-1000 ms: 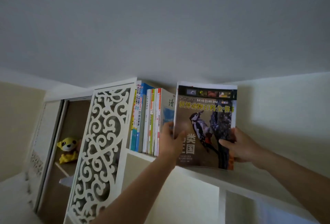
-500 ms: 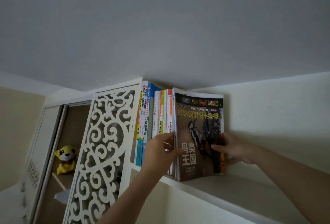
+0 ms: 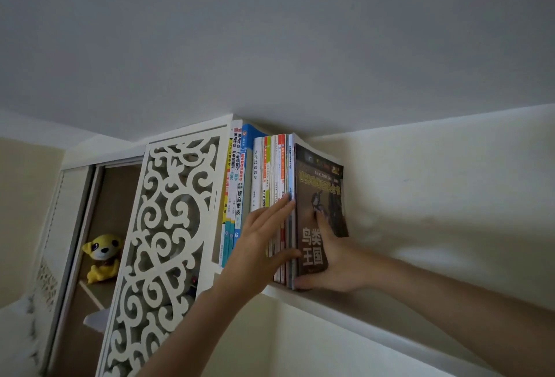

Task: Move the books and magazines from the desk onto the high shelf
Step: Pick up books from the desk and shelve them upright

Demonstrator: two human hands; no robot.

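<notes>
The bird book [image 3: 322, 196] stands upright on the high shelf [image 3: 345, 306], last in a row of books [image 3: 264, 184] beside a white fretwork panel [image 3: 168, 226]. The right hand [image 3: 333, 262] lies flat against its cover, fingers straight, thumb under its lower edge. The left hand [image 3: 264, 238] presses straight fingers on the neighbouring spines. A yellow plush toy [image 3: 100, 256] sits in the cupboard at left.

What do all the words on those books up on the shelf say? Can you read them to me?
"鸟类王国" in big pale letters on the dark bird book.
"BAI KE QUAN SHU" near that cover's top; the yellow title under it is blurred.
"古代汉语教程" on the white spine.
"综合素质" on the blue-and-white spine.
The other spines are too small to read.
</notes>
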